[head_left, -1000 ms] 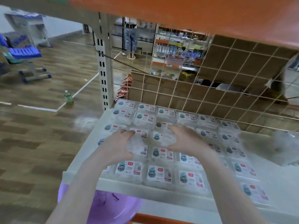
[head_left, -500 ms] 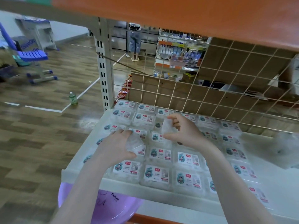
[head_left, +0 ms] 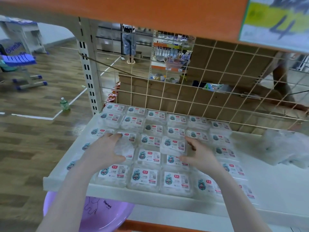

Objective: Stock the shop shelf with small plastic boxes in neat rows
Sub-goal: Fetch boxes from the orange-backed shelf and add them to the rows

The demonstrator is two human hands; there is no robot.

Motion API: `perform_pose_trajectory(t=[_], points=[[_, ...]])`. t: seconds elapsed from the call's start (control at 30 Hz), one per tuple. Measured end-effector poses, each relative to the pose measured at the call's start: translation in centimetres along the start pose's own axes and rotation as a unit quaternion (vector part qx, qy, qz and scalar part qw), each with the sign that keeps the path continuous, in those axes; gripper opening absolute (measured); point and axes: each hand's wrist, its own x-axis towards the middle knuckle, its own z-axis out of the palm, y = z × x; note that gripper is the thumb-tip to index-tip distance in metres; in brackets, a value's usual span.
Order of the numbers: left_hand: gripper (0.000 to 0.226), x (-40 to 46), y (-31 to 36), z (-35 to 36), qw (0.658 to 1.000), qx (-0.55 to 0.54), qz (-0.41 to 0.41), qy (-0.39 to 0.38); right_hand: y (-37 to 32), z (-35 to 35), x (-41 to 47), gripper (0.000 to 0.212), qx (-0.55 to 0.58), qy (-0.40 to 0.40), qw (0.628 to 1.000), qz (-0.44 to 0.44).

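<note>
Small clear plastic boxes (head_left: pixel 147 177) with cartoon labels lie in rows across the white shelf (head_left: pixel 117 190). My left hand (head_left: pixel 105 151) grips one clear box (head_left: pixel 125 148) in the left-middle of the rows, fingers over its far edge and thumb at its near edge. My right hand (head_left: pixel 200 155) holds another box (head_left: pixel 173 146) by its right side. That box sits slightly raised over the middle rows, label up.
A wire grid (head_left: pixel 184 101) backs the shelf and an orange shelf (head_left: pixel 150 10) hangs overhead. A crumpled clear plastic bag (head_left: pixel 282 148) lies on the shelf's right. A purple basin (head_left: pixel 100 215) sits below. On the floor at left stands a green bottle (head_left: pixel 64 104).
My right hand has brought its box down from above the back rows to the middle of the rows, nearer me. My left hand stays on its box at the left.
</note>
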Motion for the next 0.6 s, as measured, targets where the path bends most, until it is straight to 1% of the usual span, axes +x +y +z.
perform_pose_trajectory(t=[0.1, 0.23, 0.3, 0.4, 0.6], points=[[0.08, -0.1, 0.1, 0.2, 1.0, -0.005, 0.004, 0.002, -0.2, 0.0, 0.4, 0.081, -0.032, 0.003, 0.999, -0.023], [0.081, -0.2, 0.1, 0.2, 1.0, -0.003, 0.008, 0.002, -1.1, -0.1, 1.7, 0.072, -0.1, -0.01, 0.994, -0.047], [0.081, -0.3, 0.1, 0.3, 1.0, -0.005, 0.005, 0.003, -2.0, 0.0, 2.6, 0.066, -0.129, 0.001, 0.989, -0.067], [0.08, -0.4, 0.1, 0.3, 1.0, -0.001, 0.004, 0.004, -3.5, 0.5, 4.2, 0.055, -0.134, 0.024, 0.986, -0.096], [0.078, -0.7, 0.3, 0.2, 1.0, -0.005, 0.006, -0.001, -5.3, 2.0, 6.7, 0.049, -0.123, 0.07, 0.982, -0.125]])
